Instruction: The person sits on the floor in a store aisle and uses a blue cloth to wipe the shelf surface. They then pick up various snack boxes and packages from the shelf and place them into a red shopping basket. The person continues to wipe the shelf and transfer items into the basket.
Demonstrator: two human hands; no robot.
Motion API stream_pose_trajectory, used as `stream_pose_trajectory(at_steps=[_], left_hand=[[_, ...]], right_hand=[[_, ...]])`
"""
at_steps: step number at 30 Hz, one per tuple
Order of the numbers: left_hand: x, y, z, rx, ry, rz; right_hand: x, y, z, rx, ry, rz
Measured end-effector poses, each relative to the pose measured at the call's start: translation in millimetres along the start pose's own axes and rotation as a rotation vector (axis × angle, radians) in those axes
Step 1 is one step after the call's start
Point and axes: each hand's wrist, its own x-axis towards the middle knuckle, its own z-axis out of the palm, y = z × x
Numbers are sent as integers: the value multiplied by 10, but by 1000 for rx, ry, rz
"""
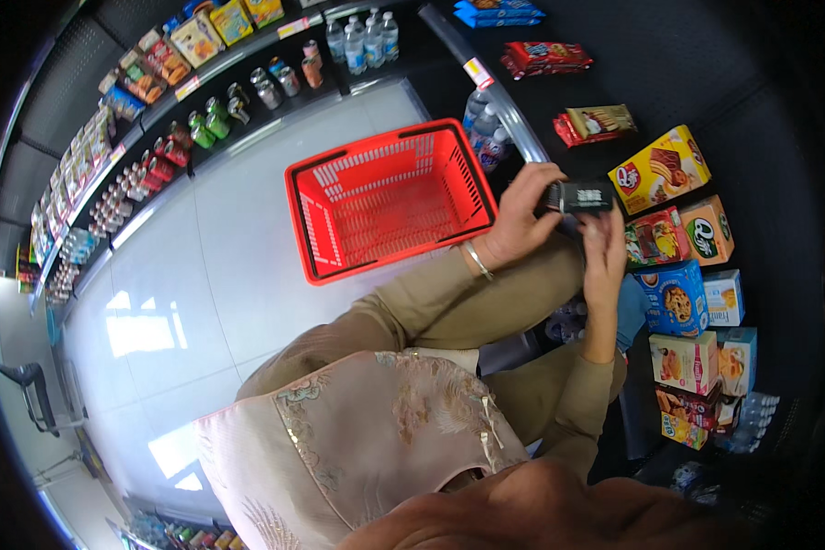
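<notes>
A small black object (586,197) with a ridged silvery end and white writing is held up in front of the lower shelf. My left hand (512,221), a silver bangle at its wrist, grips the ridged end between thumb and fingers. Close against the other end is my right hand (603,258); its fingers are blurred, and whether they hold the object or only touch it is unclear. Below my left wrist, a red plastic shopping basket (385,265) with a black rim stands on the floor. No goods show inside it.
Boxed biscuits, including a yellow box (660,169) and a blue cookie box (675,300), line the black shelf (701,89) at right. Water bottles (487,130) stand beneath its metal edge. Across the tiled floor (172,275), another shelf holds drink cans (216,118). My bent knees flank my forearms.
</notes>
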Motion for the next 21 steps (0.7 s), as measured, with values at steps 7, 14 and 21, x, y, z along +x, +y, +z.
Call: stream_pose_trajectory(at_steps=[7,14,21], left_hand=[[-554,-1169,-821,223,147,-416],[-1022,-2697,-1489,168,80,-889],[-1274,-3311,-1615,847,-122,-894]], right_hand=[[36,267,322,-403,-297,115],[4,258,259,-439,-314,178],[44,258,238,-414,-349,218]])
